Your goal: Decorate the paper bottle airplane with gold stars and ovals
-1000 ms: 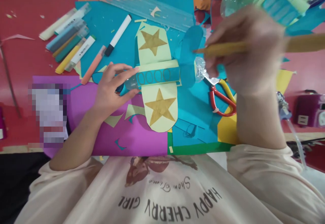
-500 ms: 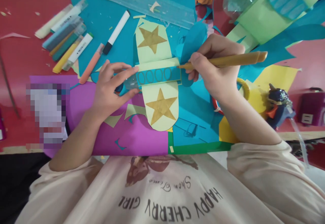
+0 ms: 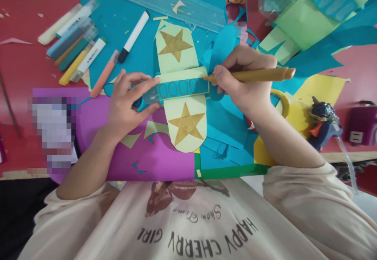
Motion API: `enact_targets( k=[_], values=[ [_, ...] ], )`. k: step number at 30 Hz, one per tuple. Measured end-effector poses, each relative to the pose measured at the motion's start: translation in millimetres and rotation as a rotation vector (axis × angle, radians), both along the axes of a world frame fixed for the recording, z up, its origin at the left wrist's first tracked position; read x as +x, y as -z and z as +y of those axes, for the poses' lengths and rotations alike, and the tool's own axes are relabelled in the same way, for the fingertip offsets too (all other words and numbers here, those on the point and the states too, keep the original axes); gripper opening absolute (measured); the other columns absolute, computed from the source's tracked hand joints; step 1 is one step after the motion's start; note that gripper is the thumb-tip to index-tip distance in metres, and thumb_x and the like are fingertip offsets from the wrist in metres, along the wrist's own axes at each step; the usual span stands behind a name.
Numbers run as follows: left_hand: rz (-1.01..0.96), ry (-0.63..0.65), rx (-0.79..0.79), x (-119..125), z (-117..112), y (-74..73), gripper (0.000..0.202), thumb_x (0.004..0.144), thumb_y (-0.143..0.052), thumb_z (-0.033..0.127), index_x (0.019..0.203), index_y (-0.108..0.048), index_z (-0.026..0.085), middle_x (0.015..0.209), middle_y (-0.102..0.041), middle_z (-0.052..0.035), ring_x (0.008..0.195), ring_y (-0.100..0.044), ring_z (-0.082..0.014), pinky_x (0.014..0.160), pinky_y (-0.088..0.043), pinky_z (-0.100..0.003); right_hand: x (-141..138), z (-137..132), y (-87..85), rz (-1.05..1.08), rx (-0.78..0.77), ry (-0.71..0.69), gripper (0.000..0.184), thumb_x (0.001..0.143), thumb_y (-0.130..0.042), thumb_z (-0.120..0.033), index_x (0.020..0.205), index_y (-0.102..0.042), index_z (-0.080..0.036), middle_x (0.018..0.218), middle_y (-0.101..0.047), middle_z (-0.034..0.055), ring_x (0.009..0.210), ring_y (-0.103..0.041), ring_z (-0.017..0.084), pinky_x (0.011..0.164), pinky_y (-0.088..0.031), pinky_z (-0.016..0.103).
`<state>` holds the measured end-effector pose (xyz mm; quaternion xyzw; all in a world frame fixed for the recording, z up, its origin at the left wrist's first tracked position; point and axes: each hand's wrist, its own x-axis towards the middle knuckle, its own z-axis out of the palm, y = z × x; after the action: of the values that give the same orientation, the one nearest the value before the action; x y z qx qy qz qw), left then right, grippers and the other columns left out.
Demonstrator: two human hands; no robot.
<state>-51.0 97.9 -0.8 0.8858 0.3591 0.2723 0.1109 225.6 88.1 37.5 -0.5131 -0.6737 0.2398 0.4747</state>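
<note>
A model plane with pale green paper wings [image 3: 179, 66] lies across the middle, a gold star on each wing. Along its body runs a blue paper strip [image 3: 202, 86] with a row of several drawn ovals. My left hand [image 3: 125, 103] grips the plane's left end, thumb and fingers on either side of a clear plastic bottle [image 3: 150, 95]. In my right hand [image 3: 247, 79] is a golden-brown marker [image 3: 262, 74], pinched like a pen. The marker's tip meets the strip's upper edge, right of the ovals. Blue tail paper [image 3: 225, 46] stands partly behind this hand.
Several markers [image 3: 75, 36] lie at the upper left, with a white one [image 3: 134, 36] apart. Purple paper [image 3: 94, 130] and blue sheets cover the red table. A pale green paper model [image 3: 306, 24] is at the upper right, a dark blue bottle-like item [image 3: 324, 122] at the right.
My right hand has shifted left and the marker now lies more level, its tip a little farther in on the blue strip. My left hand keeps its grip. The whole view has drifted slightly.
</note>
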Motion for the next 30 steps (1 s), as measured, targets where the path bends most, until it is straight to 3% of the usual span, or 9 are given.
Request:
enact_targets(
  k=[6,12,17,20,30],
  values=[
    [-0.033,-0.022,-0.014,2.5,-0.9,-1.4,0.047,0.095,-0.055,0.052,0.138,-0.049,0.036,0.121,-0.059,-0.0025,0.116,-0.059,-0.0191,0.115,-0.036,-0.044,2.4,0.0,3.0,-0.006,-0.092,-0.018,0.045,0.082,-0.064,-0.06,0.059,-0.049,-0.024,0.05,-0.054,-0.0015,0.046,-0.047,0.011,0.048,-0.046,0.03],
    [-0.027,-0.023,-0.017,2.2,-1.0,-2.0,0.047,0.095,-0.055,0.053,0.138,-0.048,0.037,0.122,-0.059,-0.0027,0.117,-0.059,-0.0194,0.116,-0.034,-0.044,-0.9,-2.5,-1.2,-0.005,-0.015,0.0,0.042,0.082,-0.065,-0.051,0.055,-0.048,-0.024,0.051,-0.052,-0.002,0.046,-0.043,0.011,0.044,-0.039,0.029],
    [-0.037,-0.021,-0.011,2.7,-0.9,-3.1,0.046,0.094,-0.057,0.051,0.137,-0.05,0.036,0.12,-0.059,-0.003,0.116,-0.059,-0.019,0.115,-0.034,-0.043,4.4,-0.6,1.7,0.049,-0.17,-0.107,0.038,0.082,-0.067,-0.047,0.058,-0.049,-0.024,0.054,-0.054,-0.0012,0.055,-0.056,0.014,0.052,-0.047,0.03],
    [-0.032,-0.014,-0.008,2.7,-1.1,-2.9,0.046,0.094,-0.057,0.051,0.137,-0.05,0.034,0.12,-0.059,-0.0033,0.116,-0.059,-0.0192,0.115,-0.035,-0.044,6.4,0.6,2.6,0.052,-0.178,-0.124,0.038,0.081,-0.069,-0.047,0.057,-0.05,-0.024,0.054,-0.055,-0.0015,0.055,-0.057,0.014,0.051,-0.049,0.029],
    [-0.024,-0.03,-0.016,2.1,-2.0,-2.4,0.047,0.094,-0.057,0.052,0.137,-0.049,0.037,0.12,-0.06,-0.0027,0.116,-0.06,-0.0189,0.116,-0.033,-0.043,8.4,3.9,-2.3,-0.044,-0.128,-0.141,0.04,0.078,-0.07,-0.045,0.053,-0.046,-0.025,0.05,-0.053,-0.0018,0.048,-0.047,0.012,0.047,-0.045,0.029]
  ],
)
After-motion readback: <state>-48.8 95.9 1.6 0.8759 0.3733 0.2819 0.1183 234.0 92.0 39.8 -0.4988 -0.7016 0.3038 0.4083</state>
